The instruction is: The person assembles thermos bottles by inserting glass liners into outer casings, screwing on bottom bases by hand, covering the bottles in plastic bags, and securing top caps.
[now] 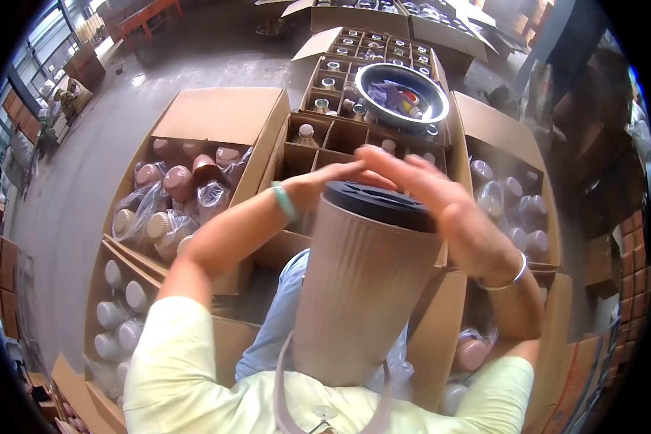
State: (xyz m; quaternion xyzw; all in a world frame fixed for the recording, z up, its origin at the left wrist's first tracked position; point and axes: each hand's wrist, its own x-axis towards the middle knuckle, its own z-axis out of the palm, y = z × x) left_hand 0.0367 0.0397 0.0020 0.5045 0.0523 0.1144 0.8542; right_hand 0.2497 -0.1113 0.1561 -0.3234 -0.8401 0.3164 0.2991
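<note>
A tall ribbed beige cylinder point(362, 289) with a black slotted top point(380, 202) stands upright close to my chest, a strap hanging at its lower end. Behind the black top is my left hand point(347, 175), its fingers pointing right and partly hidden. My right hand point(427, 181) reaches over the right side of the top, fingers stretched out to the left and slightly blurred. The fingertips of both hands meet or overlap; whether they touch the top is unclear. Beyond them is a divided carton point(278, 163) with a few capped bottles point(306, 134).
A metal bowl point(364, 81) with small items rests on a carton of bottles. Open cartons with pink and cream ribbed pieces point(178, 182) flank me at left, others with pale pieces point(512, 189) at right. Grey floor point(137, 79) shows at far left.
</note>
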